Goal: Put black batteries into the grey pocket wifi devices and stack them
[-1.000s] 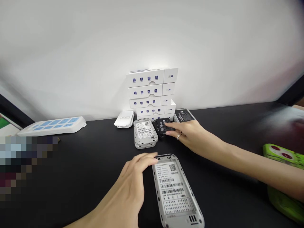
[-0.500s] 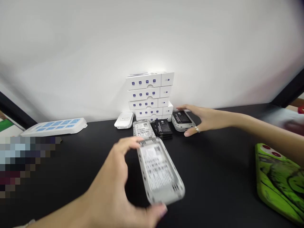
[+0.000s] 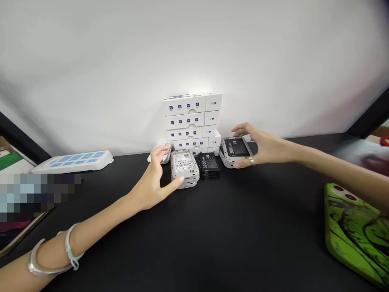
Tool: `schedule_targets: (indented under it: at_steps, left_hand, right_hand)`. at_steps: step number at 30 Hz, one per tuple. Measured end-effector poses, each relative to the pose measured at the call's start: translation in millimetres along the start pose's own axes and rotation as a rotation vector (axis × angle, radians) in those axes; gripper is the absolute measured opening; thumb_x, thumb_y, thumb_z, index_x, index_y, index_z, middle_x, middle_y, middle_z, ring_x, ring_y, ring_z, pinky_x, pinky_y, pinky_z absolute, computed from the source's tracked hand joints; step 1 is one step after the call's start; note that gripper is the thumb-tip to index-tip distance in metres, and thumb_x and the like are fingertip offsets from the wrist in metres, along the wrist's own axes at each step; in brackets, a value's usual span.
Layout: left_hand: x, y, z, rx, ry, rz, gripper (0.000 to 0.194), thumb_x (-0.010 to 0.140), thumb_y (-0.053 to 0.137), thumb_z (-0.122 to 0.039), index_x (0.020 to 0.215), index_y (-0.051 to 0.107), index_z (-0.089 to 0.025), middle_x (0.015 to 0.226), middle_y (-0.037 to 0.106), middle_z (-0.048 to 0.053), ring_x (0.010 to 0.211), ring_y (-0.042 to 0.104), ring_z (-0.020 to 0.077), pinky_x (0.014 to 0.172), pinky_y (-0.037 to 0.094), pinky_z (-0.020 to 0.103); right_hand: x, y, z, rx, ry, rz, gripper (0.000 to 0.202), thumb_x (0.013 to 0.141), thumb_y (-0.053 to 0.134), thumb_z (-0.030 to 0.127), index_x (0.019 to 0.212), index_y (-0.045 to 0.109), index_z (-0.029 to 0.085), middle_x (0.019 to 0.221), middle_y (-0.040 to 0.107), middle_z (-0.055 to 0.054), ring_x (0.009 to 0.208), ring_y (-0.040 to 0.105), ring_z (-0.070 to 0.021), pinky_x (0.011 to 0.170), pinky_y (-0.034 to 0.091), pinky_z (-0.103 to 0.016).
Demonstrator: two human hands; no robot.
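My left hand (image 3: 152, 180) is at the left of a stack of white device housings (image 3: 184, 164), fingers spread. Its thumb lies by the near left corner; I cannot tell whether it touches. The top housing has a printed label in its bare battery bay. To the right, my right hand (image 3: 258, 148) spans a second stack of housings (image 3: 225, 158), thumb at its near edge and fingers raised over the far side. A black 3000 mAh battery (image 3: 238, 147) sits in the top one. Between the stacks lies a pile of black batteries (image 3: 209, 164).
White boxes (image 3: 185, 107) are stacked against the wall. White covers (image 3: 165, 159) lie partly behind my left fingers. A white power strip (image 3: 77, 161) is at the far left, with a blurred-out item below it. A green patterned phone case (image 3: 349, 231) lies at the right.
My left hand has moved away from me and let go of the housing it held, which now appears to top the left stack. My right hand's fingers have lifted slightly.
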State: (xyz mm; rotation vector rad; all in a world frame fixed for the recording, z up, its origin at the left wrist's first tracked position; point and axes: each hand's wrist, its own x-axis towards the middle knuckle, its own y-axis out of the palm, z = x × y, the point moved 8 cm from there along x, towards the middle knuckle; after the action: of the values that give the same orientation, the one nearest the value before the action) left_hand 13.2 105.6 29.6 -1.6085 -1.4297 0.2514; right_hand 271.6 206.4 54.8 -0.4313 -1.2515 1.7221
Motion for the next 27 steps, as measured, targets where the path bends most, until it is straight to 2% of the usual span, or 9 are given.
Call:
schedule_targets:
  at_steps: [3,4,6,7,10,12,17,22,27]
  left_hand:
    - [-12,-7.7,-17,0.011,0.018,-0.097,0.058,0.092,0.054,-0.033,0.133,0.014,-0.029,0.157,0.008,0.014,0.149,0.006,0.0315,0.114,0.025,0.059]
    - [-18,-11.7,-26,0.008,0.029,-0.142,0.058,0.091,0.057,-0.032,0.132,0.017,-0.03,0.156,0.013,0.013,0.149,0.008,0.0311,0.113,0.028,0.057]
    - [-32,-18.1,-47,-0.043,0.056,-0.211,0.058,0.085,0.065,-0.029,0.127,0.025,-0.032,0.147,0.032,0.01,0.141,0.029,0.0317,0.106,0.036,0.054]
    - [-38,-13.9,-54,-0.098,0.026,-0.156,0.061,0.082,0.07,-0.032,0.126,0.028,-0.033,0.142,0.037,0.009,0.136,0.036,0.0322,0.104,0.039,0.053]
    - [-54,5.8,-64,-0.199,-0.085,0.057,0.097,0.065,0.084,-0.05,0.137,0.02,-0.038,0.146,0.032,0.009,0.134,0.037,0.0371,0.105,0.041,0.057]
    - [-63,17.9,-64,-0.215,-0.142,0.17,0.114,0.054,0.089,-0.056,0.139,0.014,-0.041,0.149,0.027,0.008,0.135,0.035,0.0392,0.107,0.039,0.061]
    - [-70,28.6,-49,-0.221,-0.298,0.218,0.123,0.04,0.093,-0.056,0.138,0.021,-0.042,0.15,0.026,0.005,0.134,0.037,0.0403,0.109,0.036,0.064]
    - [-70,31.0,-46,-0.259,-0.326,0.215,0.121,0.041,0.094,-0.054,0.138,0.023,-0.042,0.148,0.028,0.004,0.133,0.038,0.0381,0.11,0.035,0.063]
    - [-71,31.7,-47,-0.238,-0.332,0.211,0.118,0.043,0.094,-0.051,0.136,0.023,-0.04,0.142,0.036,0.006,0.13,0.042,0.0387,0.108,0.036,0.064]
  right_hand:
    - [-8,-21,25,-0.023,-0.015,-0.043,0.083,0.055,0.077,0.064,0.118,0.041,0.023,0.131,0.053,-0.016,0.121,0.05,-0.0372,0.098,0.043,-0.049]
    - [-13,-25,37,-0.029,-0.024,-0.055,0.079,0.056,0.077,0.063,0.115,0.042,0.024,0.129,0.053,-0.015,0.118,0.051,-0.0364,0.097,0.043,-0.048]
    - [-28,-25,65,-0.02,-0.047,-0.041,0.071,0.061,0.075,0.062,0.113,0.041,0.025,0.124,0.055,-0.011,0.11,0.055,-0.0332,0.092,0.045,-0.046]
    - [-38,-18,78,0.016,-0.049,0.003,0.075,0.058,0.077,0.062,0.113,0.04,0.026,0.117,0.059,-0.009,0.102,0.058,-0.0317,0.086,0.047,-0.044]
    - [-69,22,110,0.106,-0.009,0.205,0.083,0.049,0.082,0.056,0.114,0.039,0.028,0.098,0.06,-0.005,0.089,0.057,-0.0289,0.069,0.05,-0.038]
    - [-86,48,126,0.15,-0.022,0.287,0.081,0.047,0.084,0.049,0.111,0.042,0.025,0.102,0.056,-0.006,0.093,0.054,-0.0284,0.073,0.05,-0.038]
    - [-99,81,132,0.212,-0.027,0.357,0.083,0.049,0.084,0.049,0.115,0.044,0.021,0.118,0.047,-0.008,0.105,0.045,-0.0296,0.087,0.045,-0.043]
    - [-87,76,131,0.206,-0.101,0.399,0.073,0.053,0.081,0.054,0.109,0.05,0.021,0.113,0.049,-0.005,0.102,0.047,-0.0266,0.092,0.04,-0.043]
    - [-71,71,138,0.11,-0.076,0.476,0.063,0.049,0.082,0.053,0.092,0.05,0.02,0.097,0.048,-0.001,0.091,0.049,-0.0249,0.085,0.041,-0.041]
